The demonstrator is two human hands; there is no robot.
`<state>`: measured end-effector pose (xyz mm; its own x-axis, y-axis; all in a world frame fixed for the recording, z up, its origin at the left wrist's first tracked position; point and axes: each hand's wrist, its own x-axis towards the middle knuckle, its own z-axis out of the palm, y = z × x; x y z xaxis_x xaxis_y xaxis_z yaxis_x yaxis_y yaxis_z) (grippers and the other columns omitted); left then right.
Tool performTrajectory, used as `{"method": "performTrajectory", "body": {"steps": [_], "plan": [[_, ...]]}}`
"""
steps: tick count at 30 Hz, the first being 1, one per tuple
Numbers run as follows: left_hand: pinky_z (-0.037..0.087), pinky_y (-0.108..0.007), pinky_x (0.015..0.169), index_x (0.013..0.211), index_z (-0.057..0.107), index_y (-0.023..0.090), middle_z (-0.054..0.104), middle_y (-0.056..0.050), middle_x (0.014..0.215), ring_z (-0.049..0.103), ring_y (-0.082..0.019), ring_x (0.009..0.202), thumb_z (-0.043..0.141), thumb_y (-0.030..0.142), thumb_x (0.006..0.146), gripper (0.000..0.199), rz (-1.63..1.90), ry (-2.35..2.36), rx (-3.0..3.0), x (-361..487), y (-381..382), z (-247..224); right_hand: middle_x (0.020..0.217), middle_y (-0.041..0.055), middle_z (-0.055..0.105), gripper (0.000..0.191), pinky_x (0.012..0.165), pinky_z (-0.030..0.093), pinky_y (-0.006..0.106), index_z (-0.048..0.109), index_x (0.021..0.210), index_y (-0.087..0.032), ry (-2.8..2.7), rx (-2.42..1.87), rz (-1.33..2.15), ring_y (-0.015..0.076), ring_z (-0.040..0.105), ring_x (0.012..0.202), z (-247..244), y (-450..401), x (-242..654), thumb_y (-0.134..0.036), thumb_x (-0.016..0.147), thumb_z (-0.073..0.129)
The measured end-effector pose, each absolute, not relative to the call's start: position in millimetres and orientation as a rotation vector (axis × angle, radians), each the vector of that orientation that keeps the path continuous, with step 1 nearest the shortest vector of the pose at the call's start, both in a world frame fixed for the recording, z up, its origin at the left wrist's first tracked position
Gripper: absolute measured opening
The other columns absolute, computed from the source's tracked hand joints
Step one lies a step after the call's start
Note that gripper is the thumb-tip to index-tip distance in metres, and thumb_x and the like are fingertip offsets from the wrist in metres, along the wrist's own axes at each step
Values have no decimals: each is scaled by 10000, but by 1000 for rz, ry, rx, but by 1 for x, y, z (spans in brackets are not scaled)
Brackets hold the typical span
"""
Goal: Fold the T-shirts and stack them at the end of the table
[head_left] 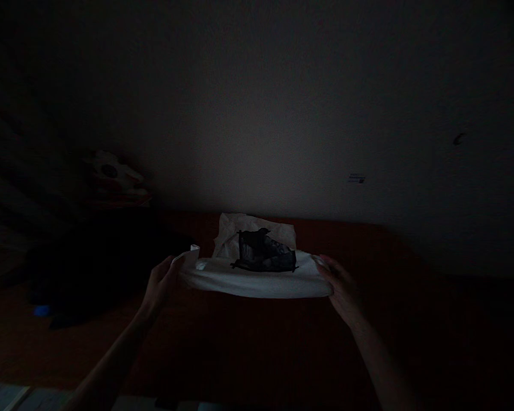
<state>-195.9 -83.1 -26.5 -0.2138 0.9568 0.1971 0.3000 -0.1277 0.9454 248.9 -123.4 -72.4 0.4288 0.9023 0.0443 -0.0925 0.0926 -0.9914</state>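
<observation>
A white T-shirt [261, 285] with a large dark print on its front is stretched between my hands, its near edge folded over in a soft roll. My left hand [160, 279] grips the left end, fingers closed on the cloth. At the other end, my right hand [340, 285] pinches the right edge, with the thumb side on top. The far part of the shirt spreads behind the roll, creased and uneven. Dim light hides the finer folds and most finger detail.
Beneath the shirt is a reddish-brown covered surface [248, 348], probably a bed. A dark heap of cloth [115, 262] lies at left, with a blue patch [41, 310] near it. A white plush toy [115, 174] sits behind, against the wall [257, 114].
</observation>
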Motion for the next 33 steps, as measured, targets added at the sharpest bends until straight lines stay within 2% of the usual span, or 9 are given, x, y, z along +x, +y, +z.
{"method": "performTrajectory", "body": {"steps": [5,8,11,14,18,20,24,30,33], "plan": [[498,-286,547,683,686,243,681,-32,664,648,-228,629,670,725,732,485,892,1568,1869,-230,-107,-59,1324,103,695,670,954,570,449,648,1279,-292,-1001,-1291,966,312,660,1207,-92,-169,253,-582,703,829],[580,-401,774,909,753,257,764,-99,962,714,-313,879,693,666,746,444,891,1647,2051,-237,-118,-83,1359,109,665,642,1037,524,524,637,1309,-306,-1340,-1458,774,341,621,1265,-113,-195,244,-584,753,793],[470,-534,1081,1316,658,278,612,-138,1442,542,-372,1339,623,580,861,547,785,1541,2408,-239,-129,-91,1524,121,513,719,1127,430,602,617,1352,-327,-1617,-1561,429,398,479,1404,-124,-215,229,-593,715,820],[380,-589,1164,1498,509,312,464,-108,1598,386,-379,1478,600,544,910,639,510,1400,2635,-242,-136,-90,1557,139,441,635,1084,468,601,621,1323,-312,-1645,-1567,178,407,473,1400,-129,-228,216,-578,769,780],[410,-549,1159,1493,526,321,532,-91,1550,448,-359,1443,602,506,933,595,435,1374,2687,-240,-136,-94,1086,85,705,171,855,580,454,694,1029,-319,-1737,-1539,161,296,700,1003,-132,-243,207,-442,922,645],[469,-504,1113,1371,651,315,638,-92,1436,554,-336,1351,575,472,953,453,506,1383,2677,-234,-136,-96,977,58,723,120,787,577,413,698,963,-325,-1830,-1547,187,268,708,903,-132,-251,203,-399,954,604],[547,-440,1000,1141,761,260,749,-106,1203,688,-298,1125,539,477,967,356,632,1447,2498,-209,-148,-89,1159,81,711,261,860,568,434,679,1153,-307,-1851,-1623,44,283,694,1028,-135,-262,187,-464,959,603],[577,-297,832,1046,706,206,754,-63,977,704,-216,893,425,549,1008,445,642,1283,1938,-164,-190,-64,1492,210,512,821,968,483,607,456,1487,-214,-1811,-1820,-136,432,537,1294,-133,-249,140,-719,858,607],[591,-296,804,988,718,213,755,-57,923,707,-239,906,459,667,946,525,652,1298,1712,-153,-198,-65,1499,206,493,686,989,465,594,506,1451,-225,-1751,-1881,-127,420,509,1326,-125,-228,127,-624,902,605]]}}
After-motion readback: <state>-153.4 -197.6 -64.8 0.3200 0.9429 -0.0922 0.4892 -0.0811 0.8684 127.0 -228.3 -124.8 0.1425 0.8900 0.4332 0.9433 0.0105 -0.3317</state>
